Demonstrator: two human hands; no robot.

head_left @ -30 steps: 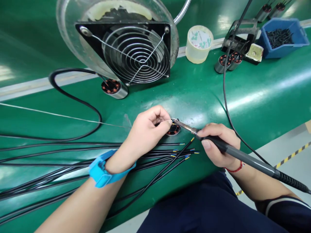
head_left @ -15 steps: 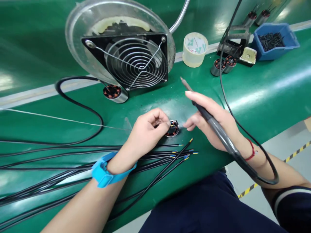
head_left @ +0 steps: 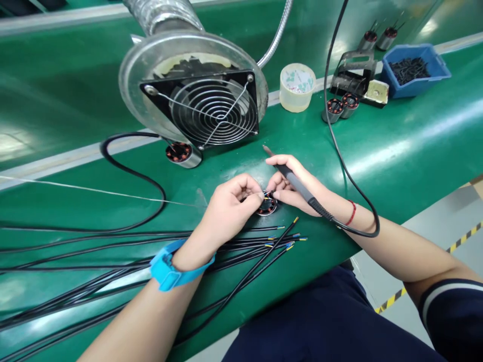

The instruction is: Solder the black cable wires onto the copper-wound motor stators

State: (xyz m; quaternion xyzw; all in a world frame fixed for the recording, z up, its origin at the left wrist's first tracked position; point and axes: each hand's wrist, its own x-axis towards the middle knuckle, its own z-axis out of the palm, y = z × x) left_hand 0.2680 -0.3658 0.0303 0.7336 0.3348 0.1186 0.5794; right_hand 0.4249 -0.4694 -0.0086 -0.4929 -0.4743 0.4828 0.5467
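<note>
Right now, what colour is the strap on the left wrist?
Bright blue: the wrist strap shows best in the head view, the only view here.

I see a glossy green bench [head_left: 415, 146] catching bright glare; below its edge, grey floor [head_left: 433, 226] with a yellow-black striped line [head_left: 460, 240].

The small round stator [head_left: 267, 205] with copper-coloured coils lies flat on the green counter [head_left: 396, 151], and the left hand [head_left: 228, 211] pinches at its edge. The soldering iron [head_left: 298, 185], a thin dark pen with a metal tip, rests in the right hand [head_left: 300, 198], tilted, its tip in the air pointing up-left, clear of the stator
</note>
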